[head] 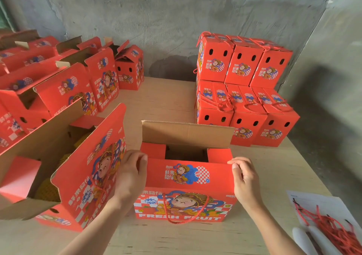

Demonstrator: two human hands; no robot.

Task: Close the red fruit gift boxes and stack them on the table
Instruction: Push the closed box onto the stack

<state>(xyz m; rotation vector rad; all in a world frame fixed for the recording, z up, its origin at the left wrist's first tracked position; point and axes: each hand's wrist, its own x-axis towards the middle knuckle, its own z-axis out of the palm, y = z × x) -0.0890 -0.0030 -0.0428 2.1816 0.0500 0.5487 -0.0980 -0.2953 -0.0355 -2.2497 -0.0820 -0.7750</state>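
free: bare table [166, 102] mid-back | blocked: open boxes [64, 90] left, closed stack [244, 90] right, held box [188, 176] front

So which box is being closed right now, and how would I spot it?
Look at the near part of the wooden table. The box stands in the middle there, its brown back flap upright. Only it is gripped at the front flap by the left hand and right hand.

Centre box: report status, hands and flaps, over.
Left hand and right hand grip centre box by front flap. Back flap upright, top open. Way to closed stack looks clear.
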